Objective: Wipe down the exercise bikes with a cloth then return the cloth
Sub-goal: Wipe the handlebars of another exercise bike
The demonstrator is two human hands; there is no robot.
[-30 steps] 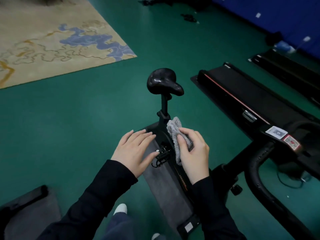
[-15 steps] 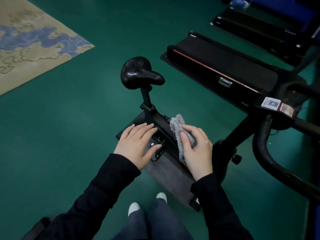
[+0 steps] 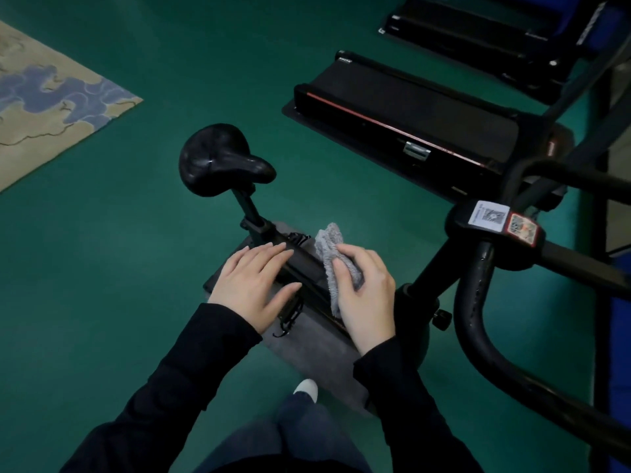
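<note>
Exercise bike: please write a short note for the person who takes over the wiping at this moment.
Left hand: flat on the bike frame, holding nothing.
Right hand: grips the grey cloth against the frame, near the saddle.
Done: wiping is under way on the frame; what is already clean cannot be seen.
Left: finish the bike, then return the cloth.

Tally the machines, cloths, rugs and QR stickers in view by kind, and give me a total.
exercise bike: 1
treadmills: 2
grey cloth: 1
rug: 1
QR stickers: 2
Total: 7
</note>
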